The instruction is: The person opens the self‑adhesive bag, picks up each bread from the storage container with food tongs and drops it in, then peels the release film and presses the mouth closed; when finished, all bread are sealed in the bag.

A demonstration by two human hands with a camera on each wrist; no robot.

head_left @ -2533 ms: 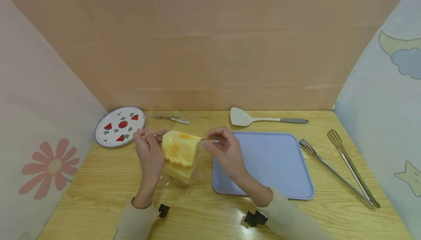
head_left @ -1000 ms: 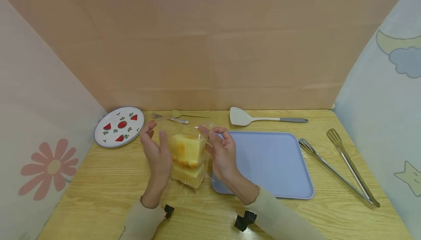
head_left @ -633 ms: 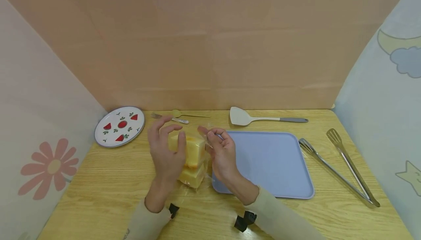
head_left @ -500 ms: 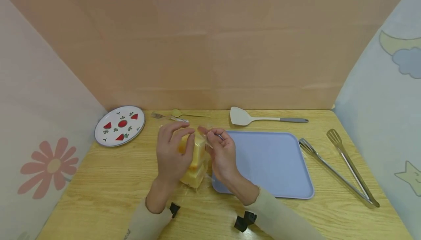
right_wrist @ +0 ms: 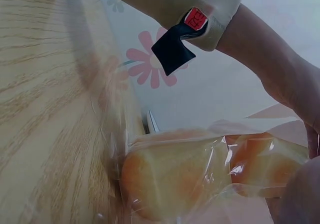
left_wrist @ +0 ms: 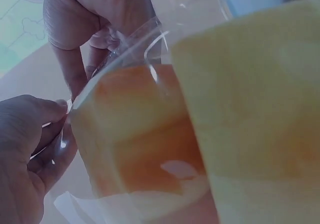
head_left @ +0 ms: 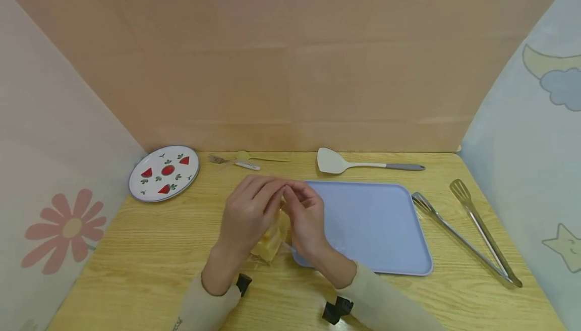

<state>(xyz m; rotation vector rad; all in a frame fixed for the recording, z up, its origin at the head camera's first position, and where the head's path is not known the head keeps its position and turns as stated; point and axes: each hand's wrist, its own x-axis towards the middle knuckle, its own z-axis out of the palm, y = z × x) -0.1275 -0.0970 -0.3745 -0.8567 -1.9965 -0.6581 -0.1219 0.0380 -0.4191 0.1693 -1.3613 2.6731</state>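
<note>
A clear plastic bag (right_wrist: pixel 217 176) holds thick pieces of yellow bread (left_wrist: pixel 150 139) with browned patches. My left hand (head_left: pixel 249 215) pinches the bag's top edge between thumb and fingers, as the left wrist view shows. Against it, my right hand (head_left: pixel 310 217) grips the same edge with curled fingers. From the head, both hands cover most of the bag, leaving only a lower corner of bread (head_left: pixel 269 247) visible between the wrists. In the right wrist view, the bagged bread is close beside the wooden table (right_wrist: pixel 45 109).
Right of the bag lies a blue tray (head_left: pixel 363 220), with metal tongs (head_left: pixel 481 240) beyond it. Along the back are a white spatula (head_left: pixel 333 162), a fork (head_left: pixel 247 166) and a yellow-green spoon (head_left: pixel 268 159). Fruit-patterned plates (head_left: pixel 156 162) stand at the back left.
My left hand has let go of the bag's left side, swung right over the bread and closed on the bag edge beside my right hand. The right hand keeps its grip.
</note>
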